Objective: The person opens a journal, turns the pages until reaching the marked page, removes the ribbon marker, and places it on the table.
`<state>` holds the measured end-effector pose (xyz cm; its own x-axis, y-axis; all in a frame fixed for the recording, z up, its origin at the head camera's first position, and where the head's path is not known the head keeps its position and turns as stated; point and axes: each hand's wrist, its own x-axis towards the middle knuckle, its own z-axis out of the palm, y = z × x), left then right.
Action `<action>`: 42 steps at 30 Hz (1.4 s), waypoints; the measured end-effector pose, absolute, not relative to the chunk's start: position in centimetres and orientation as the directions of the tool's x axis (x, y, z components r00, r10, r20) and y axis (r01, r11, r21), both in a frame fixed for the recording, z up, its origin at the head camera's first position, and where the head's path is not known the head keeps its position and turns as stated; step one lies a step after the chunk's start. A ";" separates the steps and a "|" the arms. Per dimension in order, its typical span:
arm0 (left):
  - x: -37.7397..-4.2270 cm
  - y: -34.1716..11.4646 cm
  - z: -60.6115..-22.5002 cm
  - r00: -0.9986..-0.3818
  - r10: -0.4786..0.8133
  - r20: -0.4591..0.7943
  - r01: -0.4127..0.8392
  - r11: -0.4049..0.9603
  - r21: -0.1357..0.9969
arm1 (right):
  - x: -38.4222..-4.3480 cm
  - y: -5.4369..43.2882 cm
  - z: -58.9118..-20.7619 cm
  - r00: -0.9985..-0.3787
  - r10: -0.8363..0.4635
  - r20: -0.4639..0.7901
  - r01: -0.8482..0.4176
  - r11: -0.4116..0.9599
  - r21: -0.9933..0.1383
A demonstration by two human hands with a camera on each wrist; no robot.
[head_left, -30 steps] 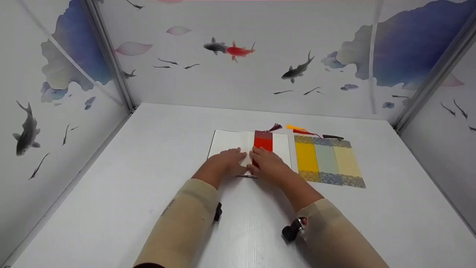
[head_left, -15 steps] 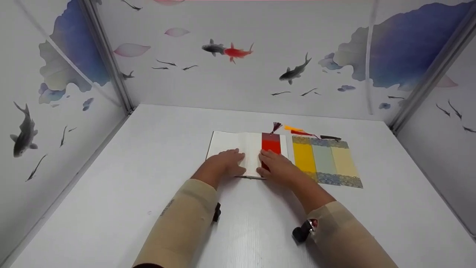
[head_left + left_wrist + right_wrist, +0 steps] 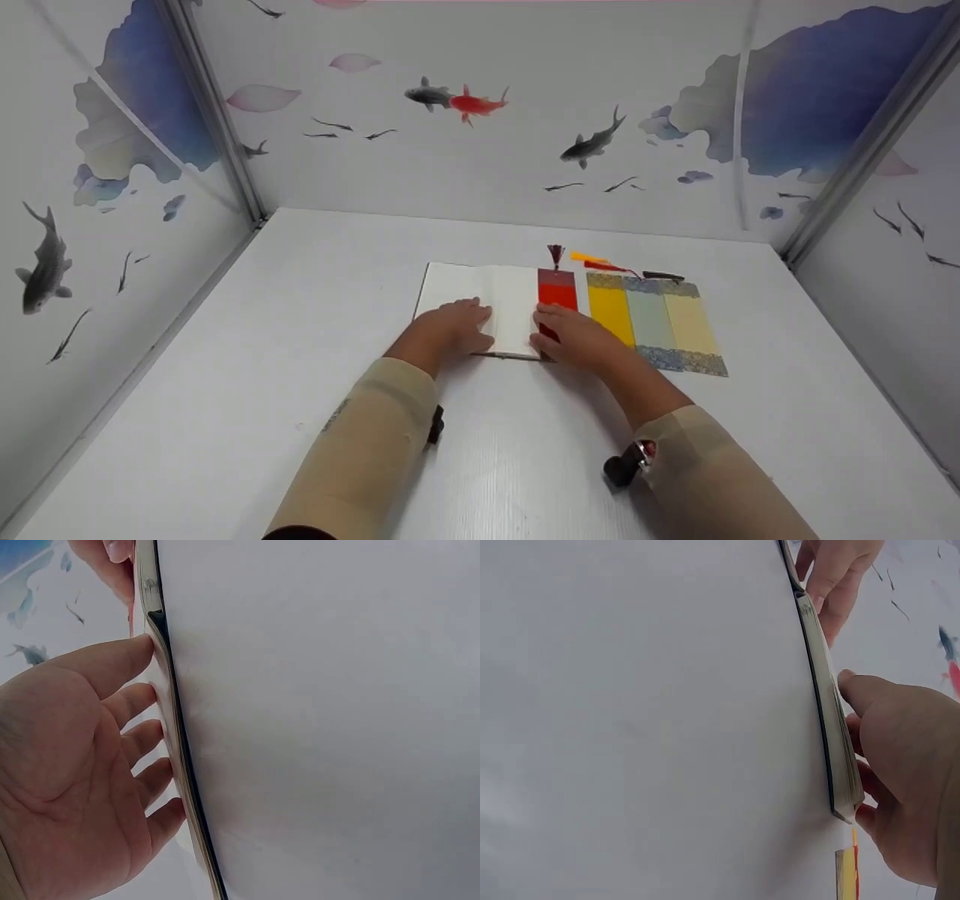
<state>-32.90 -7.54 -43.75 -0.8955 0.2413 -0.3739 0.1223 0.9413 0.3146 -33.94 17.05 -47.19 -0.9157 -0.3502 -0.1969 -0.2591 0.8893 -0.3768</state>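
An open notebook [image 3: 514,307] with blank white pages lies on the white table. My left hand [image 3: 448,330] rests on its left page, fingertips pressing down near the fold with the thumb beside them. Along the outer side of the right page is a red bookmark [image 3: 557,292] with a dark red tassel [image 3: 555,255] stretching beyond the far edge. My right hand [image 3: 581,337] rests over the bookmark's lower part, fingers and thumb touching down and hiding some of it. In the right wrist view, the thick page block [image 3: 836,705] shows from its edge, beside my fingers.
Right of the notebook lie a yellow bookmark [image 3: 611,307], a pale green bookmark [image 3: 651,319] and a cream bookmark [image 3: 690,322], with patterned ends. Their orange tassel [image 3: 589,256], red tassel [image 3: 607,266] and dark tassel [image 3: 664,277] lie behind them. Printed walls enclose the table.
My right hand has slid rightward, and the red bookmark has shifted with it from near the fold to the right page's outer side. Its tassel has swung upright. My left hand stays put.
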 end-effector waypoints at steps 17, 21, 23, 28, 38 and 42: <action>-33.0 -7.3 -43.5 -0.888 0.256 -0.382 0.146 0.945 0.293 | -34.9 16.6 -46.2 -0.976 0.069 -0.207 0.148 0.907 -0.395; -33.1 -7.5 -43.6 -0.888 0.266 -0.375 0.159 0.943 0.292 | -35.2 17.2 -46.0 -0.963 0.102 -0.251 0.222 0.828 -0.514; -33.1 -7.6 -43.7 -0.887 0.271 -0.373 0.164 0.941 0.295 | -35.3 17.6 -45.8 -0.953 0.122 -0.278 0.266 0.776 -0.572; -33.4 -7.7 -43.7 -0.881 0.282 -0.379 0.176 0.941 0.291 | -35.7 18.4 -45.1 -0.930 0.158 -0.331 0.350 0.654 -0.671; -33.5 -7.7 -43.5 -0.883 0.263 -0.388 0.150 0.943 0.297 | -36.8 19.4 -44.5 -0.869 0.208 -0.449 0.488 0.513 -0.707; -33.2 -7.5 -43.5 -0.884 0.259 -0.388 0.147 0.944 0.294 | -37.0 20.1 -44.7 -0.854 0.221 -0.470 0.518 0.443 -0.732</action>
<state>-33.20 -7.53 -43.52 -0.8845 0.2591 -0.3880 0.1475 0.9443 0.2943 -37.02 20.11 -44.73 -0.8544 0.2215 -0.4701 0.5176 0.4431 -0.7320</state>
